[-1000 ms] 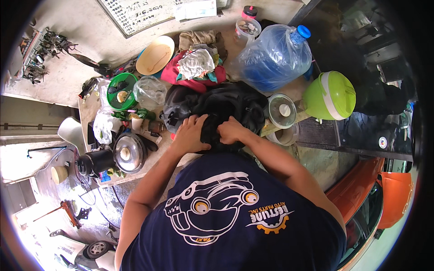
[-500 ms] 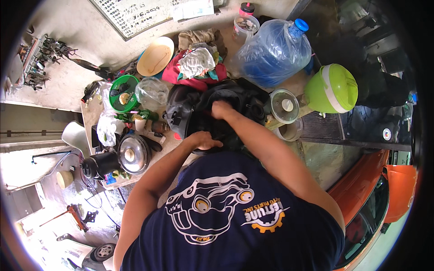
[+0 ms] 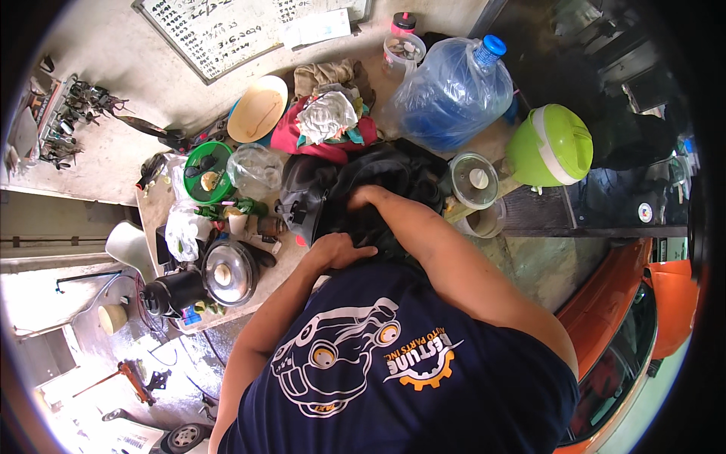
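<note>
So the black bag (image 3: 304, 193) is sitting mid-tabletop (image 3: 283, 272), right up at the front edge, pretty much against the navy T-shirt (image 3: 408, 333). My guess is it's parked that close so both hands can get at it without stretching, plus the back edge is taken up by a pile of cloths (image 3: 329, 117) and a plastic-wrapped water jug (image 3: 450, 98). A glass-lidded pot (image 3: 238, 265) is toward the left edge, and a round clear-lidded container (image 3: 463, 175) is just beside the bag on the right.

Right hand (image 3: 364, 197) dips into the folds, fingers out of sight, so can't tell if they're pinching anything or spread. Left hand (image 3: 336, 251) lies at the near side, thumb stuck out away from the fingers; looks like it's steadying the bag, but can't tell how firmly.

Bag itself: all black, soft and slouchy, kinda shiny on the left with what looks like strap hardware, crumpled and matte toward the right. Middle's too dark to make out contents.
</note>
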Demonstrator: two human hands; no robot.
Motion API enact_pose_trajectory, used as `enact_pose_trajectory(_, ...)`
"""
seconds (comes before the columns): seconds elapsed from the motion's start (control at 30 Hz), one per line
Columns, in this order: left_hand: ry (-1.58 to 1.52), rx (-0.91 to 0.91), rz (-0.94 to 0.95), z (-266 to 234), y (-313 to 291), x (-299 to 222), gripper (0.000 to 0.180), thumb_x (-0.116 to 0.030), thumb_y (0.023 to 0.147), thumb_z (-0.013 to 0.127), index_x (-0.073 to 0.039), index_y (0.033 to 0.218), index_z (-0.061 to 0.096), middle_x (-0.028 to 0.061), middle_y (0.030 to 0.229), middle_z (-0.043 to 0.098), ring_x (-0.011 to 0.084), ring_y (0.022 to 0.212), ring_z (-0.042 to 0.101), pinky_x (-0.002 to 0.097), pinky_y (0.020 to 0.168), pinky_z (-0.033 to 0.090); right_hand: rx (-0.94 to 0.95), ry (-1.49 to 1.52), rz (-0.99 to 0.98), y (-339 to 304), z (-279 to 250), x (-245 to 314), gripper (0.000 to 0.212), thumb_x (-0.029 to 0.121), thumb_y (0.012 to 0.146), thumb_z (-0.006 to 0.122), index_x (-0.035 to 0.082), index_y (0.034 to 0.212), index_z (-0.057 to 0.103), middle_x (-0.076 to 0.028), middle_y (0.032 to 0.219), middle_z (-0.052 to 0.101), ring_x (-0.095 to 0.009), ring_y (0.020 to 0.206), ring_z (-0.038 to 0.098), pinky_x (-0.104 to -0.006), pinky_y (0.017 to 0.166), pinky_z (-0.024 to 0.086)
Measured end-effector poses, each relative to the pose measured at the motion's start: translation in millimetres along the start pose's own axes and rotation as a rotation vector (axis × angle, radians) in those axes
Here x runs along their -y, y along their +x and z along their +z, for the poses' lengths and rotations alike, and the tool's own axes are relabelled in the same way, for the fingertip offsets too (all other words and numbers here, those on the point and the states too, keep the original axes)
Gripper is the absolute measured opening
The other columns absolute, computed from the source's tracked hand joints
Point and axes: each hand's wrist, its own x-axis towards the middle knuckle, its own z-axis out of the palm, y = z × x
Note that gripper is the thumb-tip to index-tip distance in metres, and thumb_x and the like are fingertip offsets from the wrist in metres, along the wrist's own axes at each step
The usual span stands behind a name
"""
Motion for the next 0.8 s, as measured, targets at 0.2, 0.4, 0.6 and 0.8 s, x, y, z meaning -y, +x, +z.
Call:
enact_pose_trajectory(0.2, 0.089, -0.010, 0.071, -17, -20, -22, 0.102, -0.087, 0.090, 0.052, 0.011, 0.089, 0.079, 0.0342, 0.098, 0.076, 0.0476, 0.101, 0.075, 0.0518, 0.096, 0.057, 0.198, 0.379, -0.087, -25, -22, 9, 0.069, 0.057, 0.089, 0.076, 0.012, 0.142, 0.071, -0.009, 0.143, 0.071, -0.030, 0.129, 0.067, -0.0454, 0.109, 0.051)
enact_pose_trajectory(0.4, -0.011, -0.053, 0.059, -5, -40, 3, 0.100, -0.087, 0.090, 0.054, 0.009, 0.087, 0.080, 0.0314, 0.094, 0.077, 0.0461, 0.097, 0.076, 0.0519, 0.089, 0.058, 0.186, -0.184, 0.013, -95, -46, 62, 0.067, 0.054, 0.082, 0.083, 0.010, 0.132, 0.077, -0.014, 0.134, 0.075, -0.031, 0.124, 0.071, -0.0434, 0.105, 0.055)
enact_pose_trajectory(0.6, -0.002, -0.128, 0.154, -6, -57, 5, 0.095, -0.086, 0.093, 0.051, 0.003, 0.081, 0.080, 0.0292, 0.088, 0.076, 0.0481, 0.091, 0.075, 0.0536, 0.085, 0.057, 0.083, 0.050, 0.042, -112, -23, 29, 0.058, 0.039, 0.078, 0.080, 0.005, 0.125, 0.077, -0.020, 0.118, 0.079, -0.033, 0.111, 0.075, -0.0452, 0.096, 0.057)
enact_pose_trajectory(0.8, 0.191, -0.376, 0.278, -9, -35, 33, 0.063, -0.061, 0.105, 0.051, -0.006, 0.108, 0.081, 0.0235, 0.101, 0.075, 0.0425, 0.103, 0.073, 0.0509, 0.089, 0.059, 0.220, -0.091, -0.022, -94, -6, 32, 0.061, 0.045, 0.085, 0.076, 0.006, 0.132, 0.075, -0.018, 0.126, 0.077, -0.034, 0.116, 0.073, -0.0449, 0.099, 0.056)
